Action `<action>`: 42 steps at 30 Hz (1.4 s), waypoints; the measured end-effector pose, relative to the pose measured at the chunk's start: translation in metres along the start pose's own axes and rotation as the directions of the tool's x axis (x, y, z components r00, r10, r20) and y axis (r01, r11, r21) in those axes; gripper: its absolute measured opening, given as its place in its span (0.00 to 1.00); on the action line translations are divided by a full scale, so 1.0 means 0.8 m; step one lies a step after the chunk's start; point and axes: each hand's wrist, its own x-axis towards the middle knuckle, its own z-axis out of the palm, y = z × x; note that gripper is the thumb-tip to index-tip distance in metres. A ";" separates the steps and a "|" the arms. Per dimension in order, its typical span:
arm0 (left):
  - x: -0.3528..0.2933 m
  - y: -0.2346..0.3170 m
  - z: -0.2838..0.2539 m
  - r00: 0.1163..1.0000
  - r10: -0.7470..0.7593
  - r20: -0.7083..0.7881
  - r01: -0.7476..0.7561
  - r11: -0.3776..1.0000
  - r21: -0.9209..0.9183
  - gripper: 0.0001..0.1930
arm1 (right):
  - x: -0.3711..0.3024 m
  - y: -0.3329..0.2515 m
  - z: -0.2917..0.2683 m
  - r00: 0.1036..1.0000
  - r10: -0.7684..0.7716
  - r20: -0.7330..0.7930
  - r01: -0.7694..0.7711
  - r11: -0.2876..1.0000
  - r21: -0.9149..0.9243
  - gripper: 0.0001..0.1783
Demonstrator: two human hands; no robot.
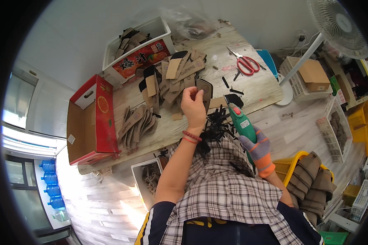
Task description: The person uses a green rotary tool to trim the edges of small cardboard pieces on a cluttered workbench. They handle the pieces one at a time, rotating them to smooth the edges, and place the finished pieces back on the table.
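My left hand [193,105], bare with red bracelets, is raised over the near side of the table with thumb and fingertips pinched. A dark brown rounded flat piece [205,90] is right beside the fingertips; what they hold, if anything, I cannot make out. My right hand [258,148], in a grey and orange glove, grips a green handheld electric cutter [243,124] pointing toward the table edge. By its tip are a small black piece [234,100] and a tan strip [217,102]. Black offcuts [216,124] are heaped at the edge and on my checked apron [216,179].
Piles of brown flat pieces [137,124] cover the wooden table's [249,92] left side. Red-handled scissors [246,63] lie at its far right. A red box [104,118] and white bin [167,30] stand left; a yellow basket [292,171] and fan [341,24] are right.
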 end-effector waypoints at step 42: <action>-0.043 0.022 -0.029 0.948 -0.227 0.225 0.316 0.769 -0.555 0.05 | -0.007 -0.030 0.010 0.988 0.066 0.143 -0.061 0.997 -0.038 0.28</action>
